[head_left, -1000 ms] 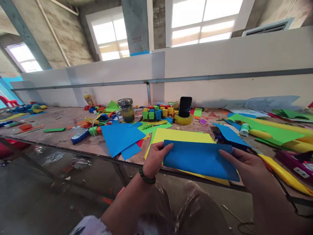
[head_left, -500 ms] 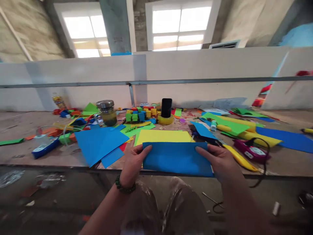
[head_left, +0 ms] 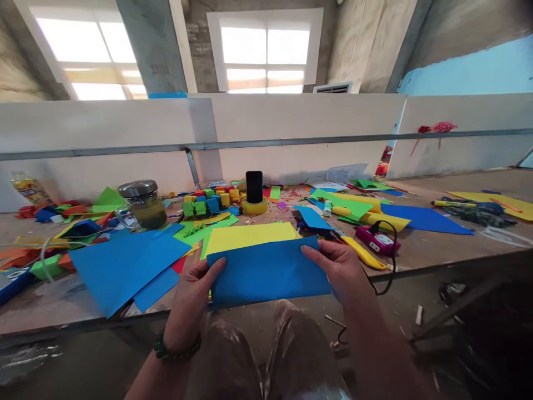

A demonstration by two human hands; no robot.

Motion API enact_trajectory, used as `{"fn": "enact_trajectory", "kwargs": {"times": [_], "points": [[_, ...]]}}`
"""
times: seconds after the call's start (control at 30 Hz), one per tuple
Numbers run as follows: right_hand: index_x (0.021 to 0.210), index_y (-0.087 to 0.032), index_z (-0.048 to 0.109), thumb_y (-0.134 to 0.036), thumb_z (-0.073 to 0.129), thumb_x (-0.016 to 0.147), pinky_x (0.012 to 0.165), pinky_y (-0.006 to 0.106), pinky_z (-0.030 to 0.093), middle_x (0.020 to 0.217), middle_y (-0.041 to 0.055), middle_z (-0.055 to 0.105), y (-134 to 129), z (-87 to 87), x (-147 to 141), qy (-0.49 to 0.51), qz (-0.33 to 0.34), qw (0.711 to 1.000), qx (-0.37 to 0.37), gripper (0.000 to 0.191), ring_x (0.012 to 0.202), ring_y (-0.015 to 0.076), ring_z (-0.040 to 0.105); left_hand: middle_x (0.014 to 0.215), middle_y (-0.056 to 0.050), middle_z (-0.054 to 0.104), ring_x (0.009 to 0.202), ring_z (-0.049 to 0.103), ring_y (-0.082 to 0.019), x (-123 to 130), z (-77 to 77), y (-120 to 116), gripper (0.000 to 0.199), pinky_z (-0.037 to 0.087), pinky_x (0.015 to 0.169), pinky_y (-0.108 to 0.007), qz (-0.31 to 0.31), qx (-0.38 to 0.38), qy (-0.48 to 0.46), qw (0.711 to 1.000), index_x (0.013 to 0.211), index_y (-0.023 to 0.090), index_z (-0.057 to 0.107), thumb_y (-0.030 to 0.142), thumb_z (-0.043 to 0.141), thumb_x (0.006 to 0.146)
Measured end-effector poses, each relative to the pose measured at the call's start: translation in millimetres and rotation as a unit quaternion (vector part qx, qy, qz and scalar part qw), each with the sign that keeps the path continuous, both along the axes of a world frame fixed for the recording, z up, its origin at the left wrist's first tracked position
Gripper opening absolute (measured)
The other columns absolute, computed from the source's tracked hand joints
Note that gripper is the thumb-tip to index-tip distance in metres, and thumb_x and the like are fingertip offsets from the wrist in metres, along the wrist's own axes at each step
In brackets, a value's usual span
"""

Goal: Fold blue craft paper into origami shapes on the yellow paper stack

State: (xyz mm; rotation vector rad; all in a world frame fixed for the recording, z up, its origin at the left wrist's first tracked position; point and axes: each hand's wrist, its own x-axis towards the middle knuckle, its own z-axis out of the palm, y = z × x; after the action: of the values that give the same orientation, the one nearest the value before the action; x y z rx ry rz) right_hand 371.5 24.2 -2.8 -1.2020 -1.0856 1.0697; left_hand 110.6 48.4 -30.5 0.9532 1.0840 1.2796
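A rectangular blue sheet of paper [head_left: 268,272] hangs over the table's front edge, held up between my two hands. My left hand [head_left: 195,286] pinches its left end, thumb on the near face. At the right end my right hand [head_left: 339,266] grips the upper corner in the same way, thumb in front. The fingers behind the sheet are hidden. Just beyond it a yellow sheet [head_left: 250,234] lies on the table, partly covered by the blue one. Larger blue sheets [head_left: 129,264] lie to the left of my left hand.
A glass jar with a metal lid [head_left: 144,205] stands at the left, near small coloured paper blocks [head_left: 208,203]. A phone [head_left: 254,187] is propped upright on a yellow roll [head_left: 254,207]. Right lie a yellow utility knife [head_left: 364,254], a purple device [head_left: 378,241] with a cord, and a glue stick [head_left: 327,208].
My view has swung to the right, so the table's contents appear further left. Both hands keep their hold on the blue sheet, which now tilts slightly, its right end higher.
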Motion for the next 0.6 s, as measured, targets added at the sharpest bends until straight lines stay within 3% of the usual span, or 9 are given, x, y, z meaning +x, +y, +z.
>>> {"fn": "enact_trajectory", "kwargs": {"times": [0.2, 0.43, 0.6], "points": [[0.093, -0.023, 0.078, -0.049, 0.081, 0.064, 0.058, 0.032, 0.058, 0.083, 0.0032, 0.076, -5, 0.6, 0, -0.017, -0.007, 1.0, -0.001, 0.038, 0.068, 0.0222, 0.07, 0.047, 0.007, 0.049, 0.041, 0.043, -0.009, -2, 6.9, -6, 0.044, 0.035, 0.039, -0.02, 0.012, -0.006, 0.025, 1.0, 0.079, 0.016, 0.069, 0.051, 0.085, 0.058], [0.075, -0.021, 0.076, -0.045, 0.085, 0.06, 0.053, 0.03, 0.056, 0.074, 0.0028, 0.074, -9, 3.6, -3, 0.005, -0.017, 1.0, 0.012, 0.03, 0.061, 0.0208, 0.068, 0.051, 0.002, 0.056, 0.047, 0.05, -0.013, -2, 6.6, -10, 0.042, 0.037, 0.043, -0.023, 0.038, 0.03, 0.068, 0.996, 0.072, 0.015, 0.069, 0.053, 0.082, 0.06], [0.074, -0.019, 0.076, -0.047, 0.083, 0.061, 0.049, 0.026, 0.052, 0.07, 0.0019, 0.073, -10, 4.1, -4, -0.007, -0.031, 0.999, 0.023, 0.031, 0.056, 0.0165, 0.063, 0.056, 0.003, 0.058, 0.05, 0.052, -0.013, -4, 4.8, -9, 0.044, 0.041, 0.046, -0.023, 0.0, 0.006, 0.035, 0.999, 0.077, 0.016, 0.068, 0.054, 0.082, 0.059]]}}
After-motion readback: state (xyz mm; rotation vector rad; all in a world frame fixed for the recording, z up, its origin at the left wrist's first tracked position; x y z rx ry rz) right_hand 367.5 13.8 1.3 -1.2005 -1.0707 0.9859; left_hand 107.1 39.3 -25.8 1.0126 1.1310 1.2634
